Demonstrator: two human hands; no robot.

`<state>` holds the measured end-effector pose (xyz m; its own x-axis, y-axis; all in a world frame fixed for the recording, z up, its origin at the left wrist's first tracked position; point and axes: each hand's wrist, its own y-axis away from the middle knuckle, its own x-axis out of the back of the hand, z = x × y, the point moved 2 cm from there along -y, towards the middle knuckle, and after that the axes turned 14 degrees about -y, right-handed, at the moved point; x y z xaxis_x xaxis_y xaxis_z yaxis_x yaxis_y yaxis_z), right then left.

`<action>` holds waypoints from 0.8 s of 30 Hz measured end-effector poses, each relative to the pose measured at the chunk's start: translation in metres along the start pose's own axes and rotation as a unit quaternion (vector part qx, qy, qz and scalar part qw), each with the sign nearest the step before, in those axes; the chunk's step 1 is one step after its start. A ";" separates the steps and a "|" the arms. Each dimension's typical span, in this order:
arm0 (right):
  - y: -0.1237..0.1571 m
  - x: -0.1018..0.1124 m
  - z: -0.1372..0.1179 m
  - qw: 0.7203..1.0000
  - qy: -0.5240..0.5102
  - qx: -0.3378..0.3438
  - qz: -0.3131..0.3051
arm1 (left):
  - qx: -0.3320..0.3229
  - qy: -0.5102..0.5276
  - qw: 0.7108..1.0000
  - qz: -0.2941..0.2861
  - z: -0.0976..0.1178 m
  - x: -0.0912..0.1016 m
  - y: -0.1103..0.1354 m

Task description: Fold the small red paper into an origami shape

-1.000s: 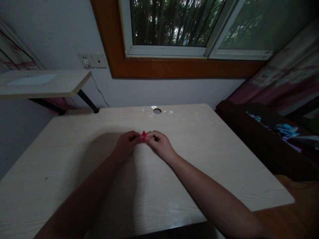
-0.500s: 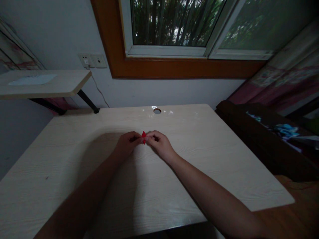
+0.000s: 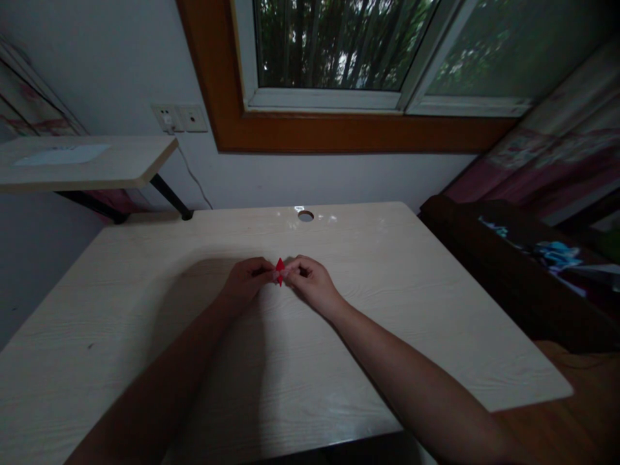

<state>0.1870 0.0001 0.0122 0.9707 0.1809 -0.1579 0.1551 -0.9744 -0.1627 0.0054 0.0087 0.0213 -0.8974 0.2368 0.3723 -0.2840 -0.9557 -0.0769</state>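
Observation:
A small red folded piece, seemingly paper [image 3: 279, 264], is pinched between my two hands over the middle of the pale wooden desk [image 3: 339, 361]. Its pointed tip sticks up above my fingertips, and a smaller point shows below them. My left hand [image 3: 248, 279] grips its left side between thumb and forefinger. From the right, my right hand [image 3: 310, 279] pinches the other side in the same way. The fingertips of both hands nearly meet and hide the middle of the piece.
A raised shelf [image 3: 145, 161] on black legs stands at the back left, with a pale sheet [image 3: 62, 155] on it. A round cable hole [image 3: 305, 216] lies near the desk's back edge. Dark furniture with bluish items [image 3: 557, 255] is at the right.
The red piece has shifted slightly downward between my fingers, and its lower point shows a bit more. Both hands have barely moved and keep their pinch.

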 end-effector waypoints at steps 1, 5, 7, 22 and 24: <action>0.000 0.000 0.001 1.000 -0.008 -0.006 -0.002 | 0.002 -0.002 1.000 0.002 0.000 0.000 0.000; -0.002 0.000 -0.002 1.000 -0.022 -0.011 -0.009 | 0.020 -0.012 1.000 0.014 0.001 0.000 -0.002; -0.002 0.000 -0.005 1.000 -0.025 -0.006 -0.004 | 0.027 -0.015 0.999 0.020 0.000 0.001 -0.003; -0.002 0.002 0.002 0.999 -0.015 0.029 0.016 | -0.023 -0.074 0.995 0.057 -0.007 0.001 -0.004; -0.001 0.002 0.001 0.999 -0.009 0.042 0.015 | -0.032 -0.066 0.995 0.061 -0.006 0.001 -0.003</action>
<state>0.1882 0.0016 0.0111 0.9711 0.1548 -0.1819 0.1091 -0.9649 -0.2387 0.0035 0.0130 0.0167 -0.8760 0.0898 0.4738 -0.1997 -0.9619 -0.1869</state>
